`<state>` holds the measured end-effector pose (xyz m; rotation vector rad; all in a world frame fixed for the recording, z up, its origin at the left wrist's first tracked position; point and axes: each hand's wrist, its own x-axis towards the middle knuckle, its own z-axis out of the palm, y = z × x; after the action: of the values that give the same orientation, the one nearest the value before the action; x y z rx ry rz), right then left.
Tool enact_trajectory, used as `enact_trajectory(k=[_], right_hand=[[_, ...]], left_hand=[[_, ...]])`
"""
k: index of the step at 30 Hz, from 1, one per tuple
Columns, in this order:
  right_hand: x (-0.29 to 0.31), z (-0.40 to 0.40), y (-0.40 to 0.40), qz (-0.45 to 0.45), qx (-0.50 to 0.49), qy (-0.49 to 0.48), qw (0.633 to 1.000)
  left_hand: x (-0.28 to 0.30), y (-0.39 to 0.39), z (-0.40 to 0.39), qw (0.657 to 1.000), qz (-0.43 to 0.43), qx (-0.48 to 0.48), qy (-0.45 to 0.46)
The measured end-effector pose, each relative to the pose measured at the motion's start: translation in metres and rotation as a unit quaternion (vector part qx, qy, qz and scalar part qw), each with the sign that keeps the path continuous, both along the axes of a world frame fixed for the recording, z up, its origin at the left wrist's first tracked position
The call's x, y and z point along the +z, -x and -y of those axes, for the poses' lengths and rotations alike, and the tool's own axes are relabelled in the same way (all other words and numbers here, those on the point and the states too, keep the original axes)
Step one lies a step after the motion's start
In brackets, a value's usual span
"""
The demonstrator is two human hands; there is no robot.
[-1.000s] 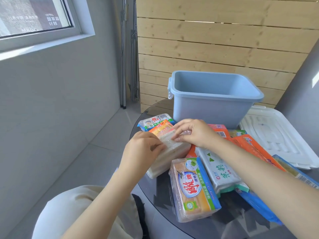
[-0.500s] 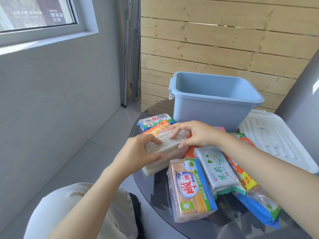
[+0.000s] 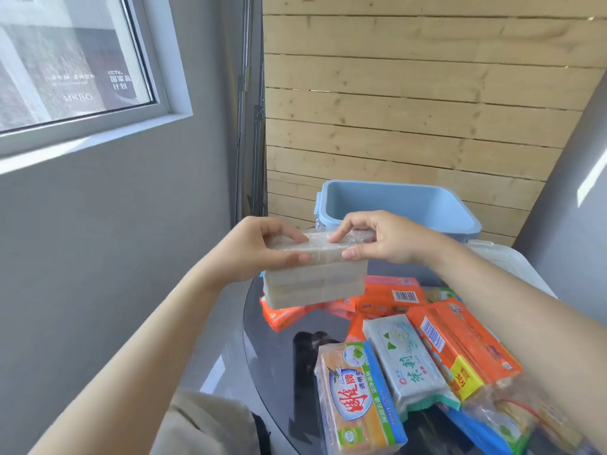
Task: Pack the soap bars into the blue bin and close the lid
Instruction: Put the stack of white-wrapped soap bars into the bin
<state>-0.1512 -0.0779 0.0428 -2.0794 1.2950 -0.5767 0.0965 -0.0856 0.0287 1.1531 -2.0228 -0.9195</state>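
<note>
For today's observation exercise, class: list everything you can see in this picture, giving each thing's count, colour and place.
Open plastic bin: one, light blue, far side of table.
Flat plastic lid: one, white, right of bin.
Clear-wrapped stack of pale soap bars: one, beige, held above table.
Wrapped soap packs: several, orange, white-green, yellow-blue, heaped on table.
Round glass table: one, dark.
Left hand: grips stack's left end.
Right hand: grips its top right.
</note>
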Motion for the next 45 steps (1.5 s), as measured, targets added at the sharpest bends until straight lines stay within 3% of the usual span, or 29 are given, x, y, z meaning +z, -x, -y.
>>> enact_trajectory(k=[13, 22, 30, 39, 45], right_hand=[[0.089, 0.035, 0.098, -0.034, -0.143, 0.089, 0.985], [0.013, 0.113, 0.131, -0.109, -0.158, 0.002, 0.981], [-0.037, 0.159, 0.124, -0.125, -0.141, -0.024, 0.982], [-0.058, 0.170, 0.120, -0.170, -0.164, -0.005, 0.972], [-0.059, 0.167, 0.121, -0.155, -0.141, -0.055, 0.976]], left_hand=[[0.104, 0.120, 0.113, 0.986, 0.055, -0.150, 0.055], [0.032, 0.169, 0.199, 0.965, 0.184, -0.188, 0.000], [-0.011, 0.180, 0.228, 0.925, 0.334, -0.170, 0.067], [-0.032, 0.187, 0.226, 0.902, 0.403, -0.143, 0.062], [-0.030, 0.187, 0.220, 0.901, 0.416, -0.115, 0.049]])
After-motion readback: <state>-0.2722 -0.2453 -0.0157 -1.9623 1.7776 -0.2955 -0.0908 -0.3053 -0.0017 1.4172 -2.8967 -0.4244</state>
